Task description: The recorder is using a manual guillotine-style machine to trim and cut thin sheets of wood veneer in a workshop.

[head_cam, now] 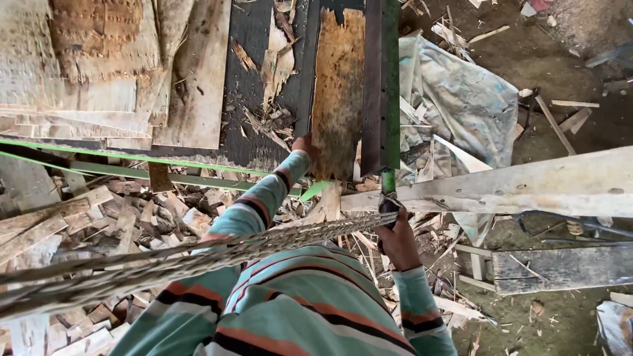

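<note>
My left hand (305, 146) reaches forward in a striped sleeve and grips the near edge of a brown, rough veneer sheet (337, 92) lying on a dark table (247, 99). Just to the sheet's right runs a long dark blade arm with a green edge (381, 86). My right hand (398, 242) is closed around the black handle (389, 203) at the near end of that arm. A long, thin, frayed veneer strip (165, 265) stretches from the lower left across my body toward my right hand.
Pale veneer sheets (99, 66) are stacked at the upper left. A heap of wood offcuts (119, 217) lies below the green frame rail (132, 170). At right are a crumpled grey plastic sheet (461, 92), a long pale plank (527, 184), and a dirt floor with scraps.
</note>
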